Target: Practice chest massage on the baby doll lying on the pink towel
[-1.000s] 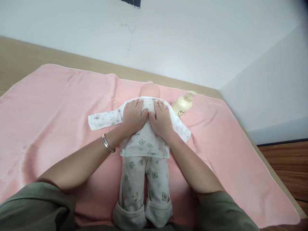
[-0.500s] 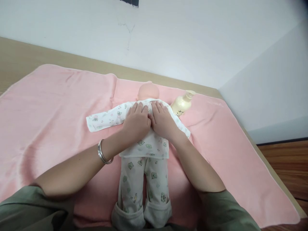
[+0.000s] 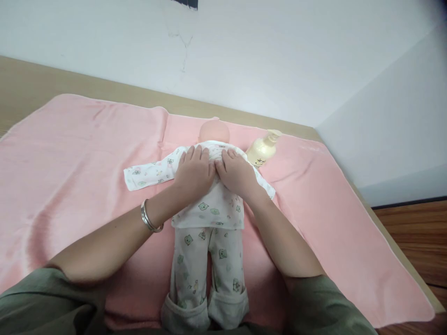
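A baby doll (image 3: 213, 131) lies stretched out with its head at the far end, dressed in a white printed top (image 3: 209, 211) and matching trousers (image 3: 190, 263) with turned-up cuffs. Its face is not visible. My left hand (image 3: 195, 172) rests flat on the left part of the upper torso, fingers extended toward the head. On the other side of the torso lies my right hand (image 3: 237, 172), palm down with fingers stretched. The two thumbs are close together near the middle. Neither hand grips anything. A silver bangle (image 3: 148, 216) circles my left wrist.
A pink blanket (image 3: 87, 186) is spread under the doll over a wooden surface (image 3: 132, 86). A cream pump bottle (image 3: 262, 150) lies tilted beside the doll's right-hand shoulder. White walls (image 3: 244, 56) rise behind and to the right.
Both hands have slid slightly apart across the upper torso, the left one outward to the left, and the thumbs no longer overlap. The doll and bottle have stayed in place.
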A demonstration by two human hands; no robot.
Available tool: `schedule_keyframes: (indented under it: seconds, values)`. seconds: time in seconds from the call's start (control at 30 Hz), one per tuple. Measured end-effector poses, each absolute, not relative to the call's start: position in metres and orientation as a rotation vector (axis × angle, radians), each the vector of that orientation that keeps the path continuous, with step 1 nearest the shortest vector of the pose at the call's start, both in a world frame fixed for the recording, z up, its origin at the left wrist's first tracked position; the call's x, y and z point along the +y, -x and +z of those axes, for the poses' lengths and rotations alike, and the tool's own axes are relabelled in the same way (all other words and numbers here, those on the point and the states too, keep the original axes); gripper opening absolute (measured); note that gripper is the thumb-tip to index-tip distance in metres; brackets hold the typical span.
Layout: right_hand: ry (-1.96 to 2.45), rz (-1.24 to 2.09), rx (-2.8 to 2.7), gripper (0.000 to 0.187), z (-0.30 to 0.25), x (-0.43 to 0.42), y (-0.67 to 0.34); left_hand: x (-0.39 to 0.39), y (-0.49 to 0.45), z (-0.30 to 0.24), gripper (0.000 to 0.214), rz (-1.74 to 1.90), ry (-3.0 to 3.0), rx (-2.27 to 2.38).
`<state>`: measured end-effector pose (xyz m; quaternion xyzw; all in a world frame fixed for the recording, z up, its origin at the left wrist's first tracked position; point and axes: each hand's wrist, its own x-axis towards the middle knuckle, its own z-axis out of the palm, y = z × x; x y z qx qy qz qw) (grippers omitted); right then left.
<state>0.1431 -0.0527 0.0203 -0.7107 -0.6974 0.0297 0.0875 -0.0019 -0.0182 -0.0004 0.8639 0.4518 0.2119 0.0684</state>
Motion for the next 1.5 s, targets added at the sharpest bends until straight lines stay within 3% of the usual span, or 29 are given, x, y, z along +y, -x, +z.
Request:
schedule_keyframes:
  seconds: [0.13,0.4,0.6,0.83,1.03,1.37,1.5]
  values:
    - [2.099,0.052,-2.093,0.060,0.013,-0.041,-0.151,-0.028,0.001,0.009,0.055,0.555,-2.680,1.256]
    - [2.104,0.003,-2.163,0.035,0.046,-0.079,-0.130,0.004,0.009,-0.005,0.047,0.551,-2.576,1.293]
    - [2.133,0.027,-2.090,0.042,0.033,-0.064,-0.138,-0.018,0.003,0.003,0.060,0.468,-2.558,1.412]
    - [2.081,-0.237,-2.278,0.049,0.030,-0.056,-0.143,-0.039,-0.004,0.008,0.056,0.414,-2.503,1.365]
    - [2.071,-0.128,-2.249,0.048,0.039,-0.079,-0.128,-0.005,0.000,-0.007,0.052,0.622,-2.426,1.381]
    - [2.103,0.125,-2.090,0.060,0.015,-0.042,-0.150,-0.036,-0.003,0.003,0.060,0.512,-2.534,1.388]
    - [2.069,0.102,-2.164,0.062,0.017,-0.051,-0.147,-0.030,0.000,0.006,0.053,0.497,-2.557,1.346]
